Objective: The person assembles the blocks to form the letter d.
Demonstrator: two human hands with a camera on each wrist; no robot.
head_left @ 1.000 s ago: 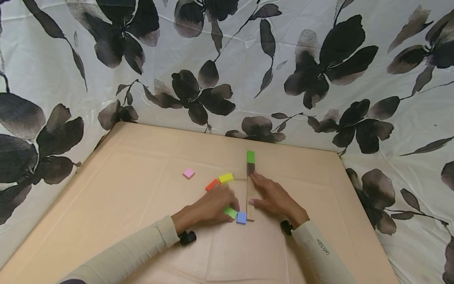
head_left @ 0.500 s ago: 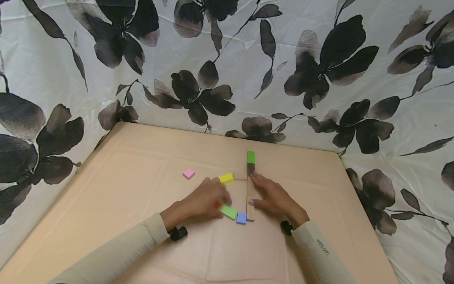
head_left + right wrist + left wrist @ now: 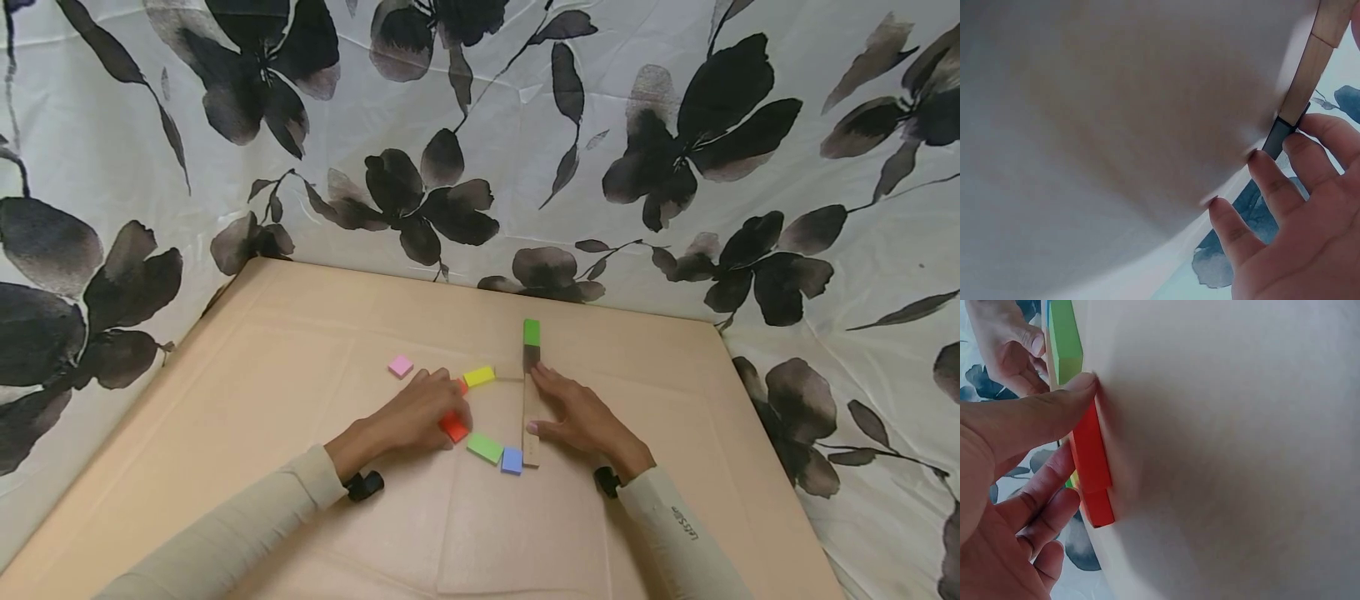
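In the head view my left hand [image 3: 420, 408] holds a red block [image 3: 453, 427] between thumb and fingers, low over the tabletop. The left wrist view shows the thumb on the near end of this red block [image 3: 1090, 450], with a second red block [image 3: 1099, 509] beyond it. My right hand [image 3: 581, 412] rests its extended fingers and thumb along the right side of a straight row of blocks: wooden ones [image 3: 531, 396], a dark one [image 3: 531, 357] and a green one at the far end [image 3: 531, 332]. A blue block [image 3: 512, 461] and a light green block [image 3: 485, 448] sit by the row's near end.
A yellow block [image 3: 479, 377] lies just beyond the red ones, and a pink block [image 3: 401, 367] lies farther left. All are on a tan tabletop [image 3: 315, 333]. Behind its far edge hangs a white cloth [image 3: 540, 150] with dark flowers.
My left hand has let go of the light green block, moved left and taken hold of a red block. The light green block stays beside the blue one. My right hand has not moved.
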